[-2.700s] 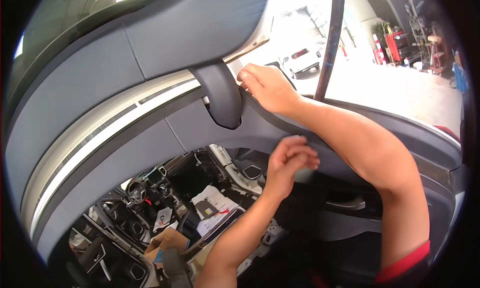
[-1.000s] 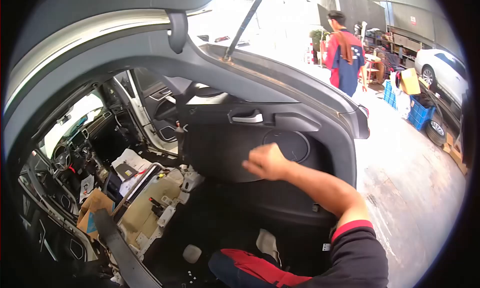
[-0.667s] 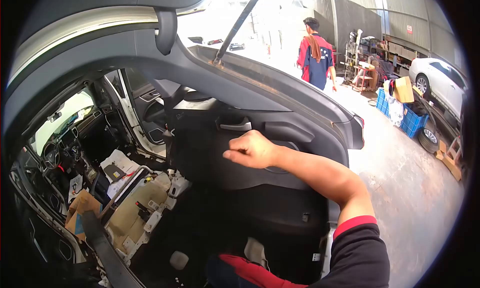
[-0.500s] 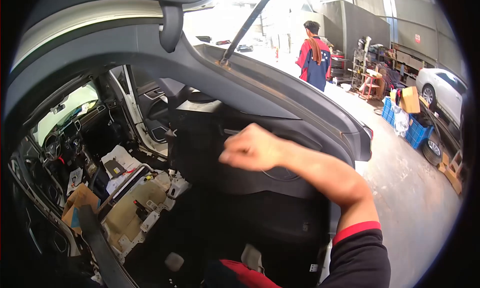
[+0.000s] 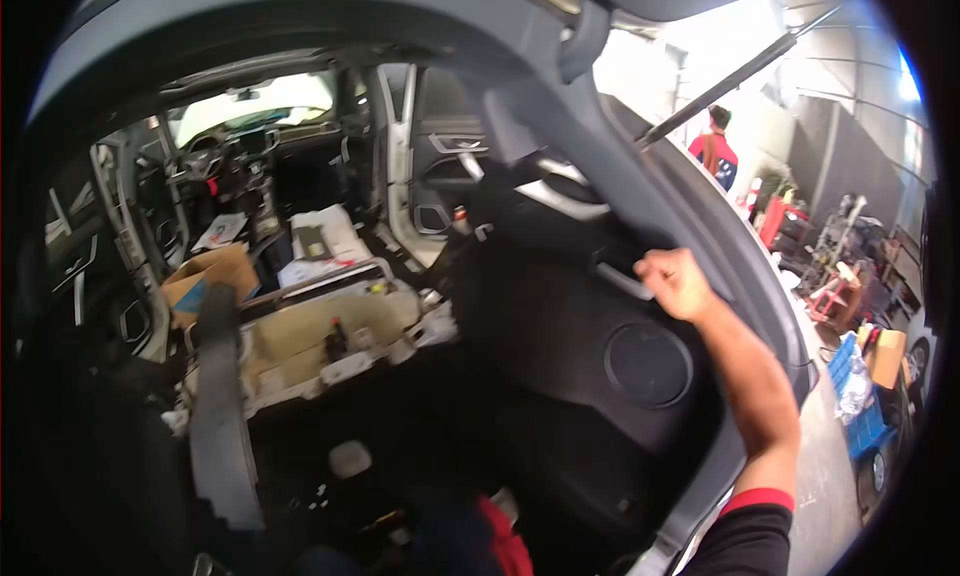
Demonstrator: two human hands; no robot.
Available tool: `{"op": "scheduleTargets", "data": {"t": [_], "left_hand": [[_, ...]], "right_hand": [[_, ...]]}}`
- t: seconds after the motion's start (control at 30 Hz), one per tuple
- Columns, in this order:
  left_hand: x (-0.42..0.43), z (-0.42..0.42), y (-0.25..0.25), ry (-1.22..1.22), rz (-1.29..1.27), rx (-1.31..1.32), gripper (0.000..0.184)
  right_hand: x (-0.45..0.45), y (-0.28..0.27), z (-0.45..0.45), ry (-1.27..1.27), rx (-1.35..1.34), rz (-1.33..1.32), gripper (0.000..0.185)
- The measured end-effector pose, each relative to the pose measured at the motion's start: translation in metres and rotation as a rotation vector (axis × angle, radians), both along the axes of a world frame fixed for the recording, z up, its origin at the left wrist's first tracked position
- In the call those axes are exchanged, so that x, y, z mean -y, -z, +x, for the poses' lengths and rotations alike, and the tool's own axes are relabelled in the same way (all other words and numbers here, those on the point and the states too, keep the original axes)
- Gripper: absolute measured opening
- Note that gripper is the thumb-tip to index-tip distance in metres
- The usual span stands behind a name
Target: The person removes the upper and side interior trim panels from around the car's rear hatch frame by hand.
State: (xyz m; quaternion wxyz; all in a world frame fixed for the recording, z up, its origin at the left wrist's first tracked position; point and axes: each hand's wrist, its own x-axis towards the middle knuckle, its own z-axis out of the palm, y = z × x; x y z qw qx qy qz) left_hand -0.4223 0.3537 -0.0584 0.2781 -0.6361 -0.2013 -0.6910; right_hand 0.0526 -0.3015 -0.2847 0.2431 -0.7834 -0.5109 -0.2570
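Observation:
My right hand [image 5: 677,284] is raised on the right, its fingers curled, in front of the black side trim panel [image 5: 540,306] of the car's cargo area. It appears nearest to the grey handle [image 5: 624,280] on that panel; contact cannot be made out. Whether anything is inside the curled fingers is hidden. A round speaker cover [image 5: 648,364] lies below the hand. My left hand is out of view.
A long dark trim piece [image 5: 222,406] stands at the left, beside a cardboard box [image 5: 212,276]. Beige padding [image 5: 330,331] crosses the cabin. Outside are a strut [image 5: 735,78], a co-worker [image 5: 716,156] and a blue crate [image 5: 866,426].
The view has swung left, showing more of the cabin. My right hand now appears further right, near the handle. My left hand, seen in the earliest frame, has left the view. The co-worker is farther off.

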Motion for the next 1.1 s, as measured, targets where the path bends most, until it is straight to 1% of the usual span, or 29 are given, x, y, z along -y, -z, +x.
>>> {"op": "scheduleTargets", "data": {"t": [0.03, 0.07, 0.1, 0.13, 0.17, 0.23, 0.27, 0.3, 0.33, 0.37, 0.4, 0.43, 0.47, 0.5, 0.53, 0.57, 0.6, 0.63, 0.67, 0.7, 0.73, 0.77, 0.8, 0.83, 0.87, 0.9, 0.97, 1.03, 1.1], "left_hand": [[-0.004, -0.002, -0.002, -0.058, -0.029, -0.018, 0.045], [-0.015, -0.009, -0.004, -0.037, -0.041, -0.087, 0.046], [-0.041, -0.021, -0.006, -0.072, -0.035, -0.073, 0.046], [-0.079, -0.028, -0.005, 0.034, -0.009, -0.136, 0.036], [-0.105, -0.043, 0.002, 0.124, 0.012, -0.198, 0.046], [-0.068, -0.069, 0.024, -0.152, 0.13, -0.264, 0.051], [-0.058, -0.081, 0.036, -0.136, 0.103, -0.244, 0.054], [-0.062, -0.103, 0.049, -0.245, 0.09, -0.231, 0.057], [-0.056, -0.123, 0.069, -0.253, 0.036, -0.186, 0.059], [-0.032, -0.128, 0.094, -0.336, 0.04, -0.193, 0.058], [-0.014, -0.127, 0.125, -0.264, -0.024, -0.121, 0.057], [0.0, -0.128, 0.165, -0.225, 0.018, -0.159, 0.056], [0.035, -0.117, 0.203, -0.168, -0.039, -0.177, 0.046], [0.056, -0.111, 0.247, 0.025, -0.143, -0.243, 0.044], [0.062, -0.109, 0.307, 0.239, -0.344, -0.276, 0.041], [0.082, -0.107, 0.365, 0.263, -0.533, -0.336, 0.036], [0.103, -0.111, 0.426, 0.276, -0.735, -0.382, 0.037], [0.126, -0.12, 0.488, 0.316, -0.975, -0.37, 0.033], [0.149, -0.132, 0.544, 0.32, -1.115, -0.479, 0.034], [0.178, -0.148, 0.586, 0.472, -1.271, -0.473, 0.038], [0.207, -0.164, 0.618, 0.448, -1.424, -0.58, 0.037], [0.237, -0.182, 0.649, 0.457, -1.482, -0.612, 0.037], [0.265, -0.194, 0.648, 0.446, -1.583, -0.574, 0.035], [0.291, -0.202, 0.636, 0.461, -1.595, -0.45, 0.039], [0.299, -0.216, 0.64, 0.417, -1.583, -0.426, 0.035], [0.306, -0.23, 0.645, 0.375, -1.567, -0.401, 0.03], [0.305, -0.246, 0.621, 0.246, -1.581, -0.319, 0.026], [0.293, -0.263, 0.625, 0.134, -1.713, -0.247, 0.026], [0.27, -0.265, 0.637, 0.243, -1.852, 0.072, 0.026]], "right_hand": [[-0.005, -0.002, -0.006, 0.104, -0.048, -0.051, 0.037], [-0.009, -0.001, -0.005, 0.09, 0.032, -0.045, 0.039], [-0.007, 0.001, -0.017, 0.184, -0.025, -0.05, 0.035], [-0.01, 0.003, -0.022, 0.199, -0.023, -0.002, 0.036], [-0.011, 0.007, -0.02, 0.22, 0.016, 0.009, 0.035], [-0.02, 0.028, -0.026, 0.27, 0.084, 0.126, 0.028], [-0.024, 0.042, -0.025, 0.288, 0.077, 0.143, 0.026], [-0.03, 0.059, -0.024, 0.287, 0.001, 0.212, 0.027], [-0.031, 0.085, -0.02, 0.288, 0.069, 0.202, 0.023], [-0.048, 0.12, -0.021, 0.157, -0.177, 0.35, 0.016], [-0.076, 0.145, -0.042, 0.157, -0.309, 0.362, 0.015], [-0.099, 0.201, -0.031, 0.108, -0.099, 0.372, 0.01], [-0.119, 0.274, -0.017, 0.123, -0.347, 0.354, 0.008], [-0.146, 0.269, -0.07, 0.058, -0.239, -0.13, 0.02], [-0.177, 0.292, -0.098, -0.092, -0.504, -0.175, 0.028], [-0.204, 0.327, -0.112, -0.165, -0.572, -0.22, 0.03], [-0.227, 0.326, -0.143, -0.125, -0.613, -0.273, 0.035], [-0.251, 0.336, -0.158, -0.174, -0.7, -0.296, 0.038], [-0.269, 0.341, -0.172, -0.216, -0.718, -0.357, 0.038], [-0.283, 0.349, -0.177, -0.336, -0.649, -0.383, 0.036], [-0.296, 0.348, -0.185, -0.398, -0.55, -0.437, 0.036], [-0.308, 0.347, -0.192, -0.453, -0.458, -0.494, 0.035], [-0.317, 0.354, -0.195, -0.466, -0.477, -0.568, 0.034], [-0.327, 0.352, -0.207, -0.473, -0.506, -0.653, 0.032], [-0.336, 0.352, -0.219, -0.472, -0.517, -0.733, 0.029], [-0.343, 0.358, -0.23, -0.49, -0.528, -0.78, 0.028], [-0.357, 0.372, -0.247, -0.588, -0.398, -0.919, 0.025], [-0.362, 0.374, -0.255, -0.603, -0.359, -1.055, 0.026], [-0.371, 0.363, -0.26, -0.513, -0.427, -1.137, 0.026]]}}
